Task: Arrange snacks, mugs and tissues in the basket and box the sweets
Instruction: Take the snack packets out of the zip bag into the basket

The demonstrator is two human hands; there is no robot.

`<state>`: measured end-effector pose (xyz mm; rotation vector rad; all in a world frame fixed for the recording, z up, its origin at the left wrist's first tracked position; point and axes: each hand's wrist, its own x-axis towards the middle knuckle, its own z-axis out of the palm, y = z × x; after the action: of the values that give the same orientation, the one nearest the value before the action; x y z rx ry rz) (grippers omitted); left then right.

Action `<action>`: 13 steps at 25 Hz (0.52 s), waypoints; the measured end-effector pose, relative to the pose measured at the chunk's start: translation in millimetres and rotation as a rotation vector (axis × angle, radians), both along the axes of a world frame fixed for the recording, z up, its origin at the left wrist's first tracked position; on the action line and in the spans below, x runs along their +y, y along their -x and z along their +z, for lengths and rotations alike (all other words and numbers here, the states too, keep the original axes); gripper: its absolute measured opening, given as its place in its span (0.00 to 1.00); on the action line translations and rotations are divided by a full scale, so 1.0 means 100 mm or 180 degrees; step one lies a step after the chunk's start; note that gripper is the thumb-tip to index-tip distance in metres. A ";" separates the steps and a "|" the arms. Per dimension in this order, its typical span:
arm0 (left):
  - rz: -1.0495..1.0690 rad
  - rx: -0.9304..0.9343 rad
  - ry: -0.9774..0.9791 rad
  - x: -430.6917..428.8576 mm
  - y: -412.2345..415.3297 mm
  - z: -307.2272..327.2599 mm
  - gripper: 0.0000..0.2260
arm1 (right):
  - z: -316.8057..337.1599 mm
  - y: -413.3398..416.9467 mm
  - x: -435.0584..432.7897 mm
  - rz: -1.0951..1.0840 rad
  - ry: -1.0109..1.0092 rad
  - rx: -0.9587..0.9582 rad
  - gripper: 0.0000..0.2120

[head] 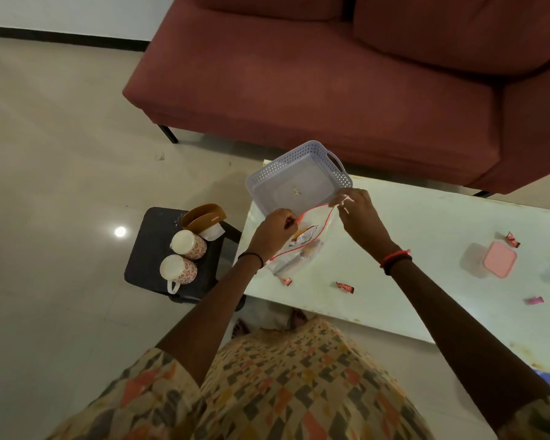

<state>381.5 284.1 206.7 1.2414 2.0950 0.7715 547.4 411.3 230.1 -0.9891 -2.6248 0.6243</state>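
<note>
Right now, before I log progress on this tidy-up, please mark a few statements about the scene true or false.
1. The left hand and the right hand both pinch the zip bag's top edge. True.
2. The two mugs sit in the basket. False: they are on the dark stool beside the table.
3. Wrapped sweets lie loose on the table. True.
4. The basket is packed full. False: it holds only a small scrap.

Lavender basket (299, 173), 2 white mugs (188, 244) w/ red floral print, pink lid (499, 259), maroon sofa (331, 84).
</note>
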 end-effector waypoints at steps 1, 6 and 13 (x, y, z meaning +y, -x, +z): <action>-0.0013 0.0003 0.0028 0.00 -0.01 -0.01 0.08 | -0.04 0.02 -0.11 0.0407 -0.0095 -0.0193 0.13; -0.0004 0.0043 0.0017 -0.06 0.04 -0.05 0.08 | -0.31 0.08 -0.57 0.1544 0.0179 -0.1383 0.20; -0.0116 0.0161 0.0114 -0.21 0.17 -0.21 0.07 | -0.49 0.25 -0.60 0.1459 0.0420 -0.1763 0.16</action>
<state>364.8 263.2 185.6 1.2888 2.1112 0.6902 522.7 350.8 180.9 -0.6558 -3.3907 0.7078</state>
